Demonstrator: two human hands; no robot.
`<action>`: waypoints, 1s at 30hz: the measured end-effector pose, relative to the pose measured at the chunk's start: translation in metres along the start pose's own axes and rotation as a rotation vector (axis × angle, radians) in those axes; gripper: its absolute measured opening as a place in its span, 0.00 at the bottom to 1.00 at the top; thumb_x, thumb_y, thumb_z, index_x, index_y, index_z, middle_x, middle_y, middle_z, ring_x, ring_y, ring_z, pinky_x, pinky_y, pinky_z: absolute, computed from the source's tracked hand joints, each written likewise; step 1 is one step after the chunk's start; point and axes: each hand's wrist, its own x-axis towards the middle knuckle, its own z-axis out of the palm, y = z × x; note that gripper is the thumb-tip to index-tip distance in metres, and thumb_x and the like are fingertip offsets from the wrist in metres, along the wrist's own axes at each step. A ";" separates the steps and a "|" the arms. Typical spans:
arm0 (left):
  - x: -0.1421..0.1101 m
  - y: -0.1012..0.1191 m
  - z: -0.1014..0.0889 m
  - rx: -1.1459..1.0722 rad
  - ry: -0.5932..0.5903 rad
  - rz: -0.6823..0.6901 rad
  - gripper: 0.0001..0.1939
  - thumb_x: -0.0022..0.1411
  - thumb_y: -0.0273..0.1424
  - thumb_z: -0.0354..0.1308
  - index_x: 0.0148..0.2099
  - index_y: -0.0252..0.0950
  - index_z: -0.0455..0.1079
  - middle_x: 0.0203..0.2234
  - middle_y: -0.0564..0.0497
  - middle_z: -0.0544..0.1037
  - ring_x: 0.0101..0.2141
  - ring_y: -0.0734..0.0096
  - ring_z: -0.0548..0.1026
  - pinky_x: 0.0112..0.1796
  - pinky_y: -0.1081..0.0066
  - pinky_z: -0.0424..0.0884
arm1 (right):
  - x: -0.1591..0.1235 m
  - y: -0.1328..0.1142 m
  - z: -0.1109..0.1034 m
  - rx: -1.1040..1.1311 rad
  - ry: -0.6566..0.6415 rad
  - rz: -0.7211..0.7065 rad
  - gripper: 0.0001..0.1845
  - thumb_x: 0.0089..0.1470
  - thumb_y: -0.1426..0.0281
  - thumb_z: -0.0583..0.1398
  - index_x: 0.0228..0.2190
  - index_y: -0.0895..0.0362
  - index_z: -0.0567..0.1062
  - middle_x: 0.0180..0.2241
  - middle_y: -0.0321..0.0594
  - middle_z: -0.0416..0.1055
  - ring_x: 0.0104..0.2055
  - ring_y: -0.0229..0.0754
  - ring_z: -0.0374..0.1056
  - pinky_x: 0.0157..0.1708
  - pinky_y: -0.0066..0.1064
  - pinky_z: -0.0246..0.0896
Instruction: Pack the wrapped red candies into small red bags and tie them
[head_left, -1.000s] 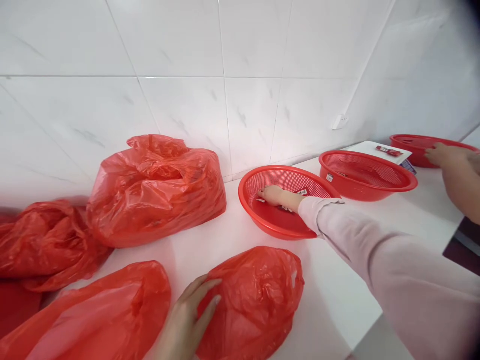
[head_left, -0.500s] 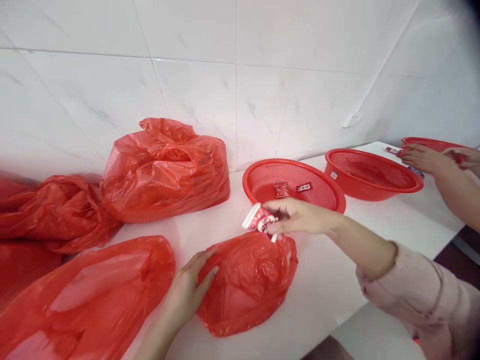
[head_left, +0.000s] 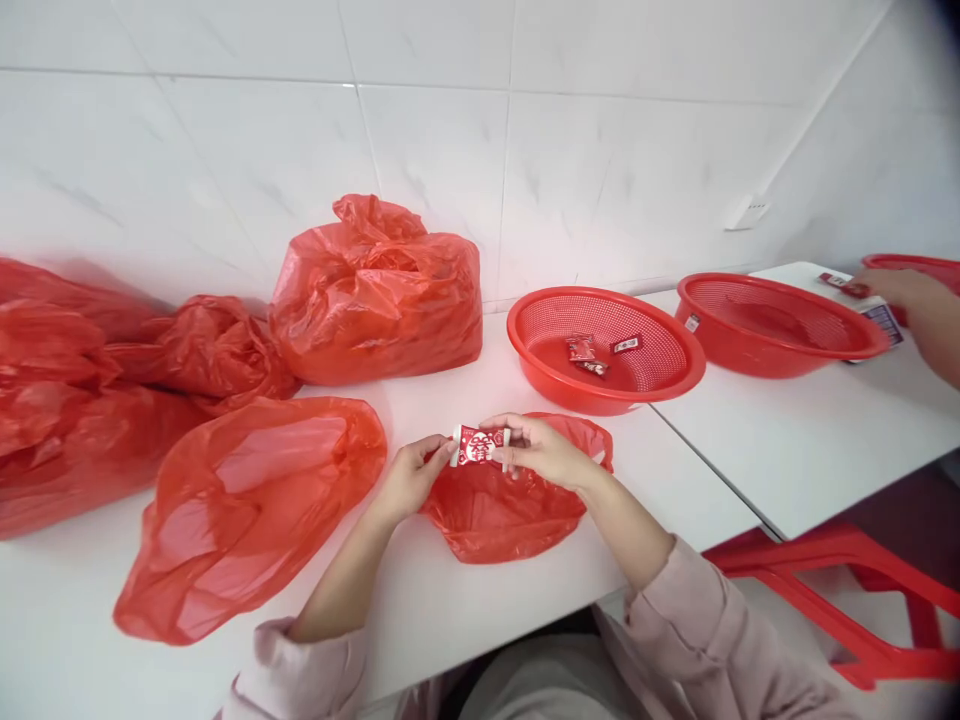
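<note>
Between my two hands is a small red and white wrapped packet (head_left: 478,446), its printed face turned toward me. My left hand (head_left: 415,477) pinches its left end, and my right hand (head_left: 544,452) grips its right end. Just beneath the packet lies an open red plastic bag (head_left: 517,520), partly covered by my right hand. Another open red bag (head_left: 255,500) spreads flat to the left. Beyond my right hand stands a red plastic colander (head_left: 607,390) with several small packets (head_left: 581,348) in it.
A full red bag (head_left: 379,300) leans near the tiled wall, with more red bags (head_left: 75,400) at left. A second red colander (head_left: 780,345) stands at right, near another person's hand (head_left: 915,300) holding a small packet. A red stool (head_left: 840,590) stands below the table edge.
My left hand has left the near bag and now holds the packet's left end. My right hand has drawn the packet level beside it. The view has shifted.
</note>
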 end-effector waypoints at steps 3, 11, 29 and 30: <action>0.001 -0.002 0.002 0.057 0.033 0.025 0.21 0.64 0.47 0.50 0.28 0.36 0.67 0.20 0.57 0.67 0.23 0.73 0.64 0.26 0.74 0.60 | 0.000 0.005 -0.007 0.033 0.026 -0.053 0.21 0.50 0.63 0.66 0.44 0.58 0.72 0.32 0.37 0.70 0.28 0.34 0.65 0.27 0.27 0.64; 0.005 -0.010 -0.003 0.179 0.122 0.098 0.16 0.62 0.44 0.55 0.45 0.40 0.73 0.44 0.49 0.79 0.45 0.60 0.75 0.47 0.65 0.67 | -0.034 0.001 -0.014 -0.295 0.179 0.169 0.28 0.52 0.67 0.63 0.54 0.54 0.66 0.36 0.40 0.71 0.26 0.34 0.66 0.21 0.25 0.63; 0.002 -0.015 -0.002 0.322 0.005 0.214 0.23 0.58 0.31 0.56 0.57 0.38 0.67 0.53 0.45 0.70 0.52 0.59 0.71 0.54 0.61 0.66 | -0.136 0.024 -0.019 -0.747 0.978 -0.199 0.12 0.61 0.61 0.52 0.39 0.54 0.70 0.30 0.38 0.68 0.26 0.40 0.60 0.30 0.32 0.58; 0.002 -0.016 -0.002 0.318 0.007 0.214 0.24 0.58 0.31 0.56 0.57 0.38 0.67 0.53 0.45 0.70 0.53 0.59 0.71 0.54 0.61 0.66 | -0.131 0.012 -0.031 -0.776 1.023 -0.231 0.12 0.61 0.61 0.52 0.39 0.54 0.70 0.30 0.38 0.68 0.26 0.39 0.60 0.29 0.31 0.57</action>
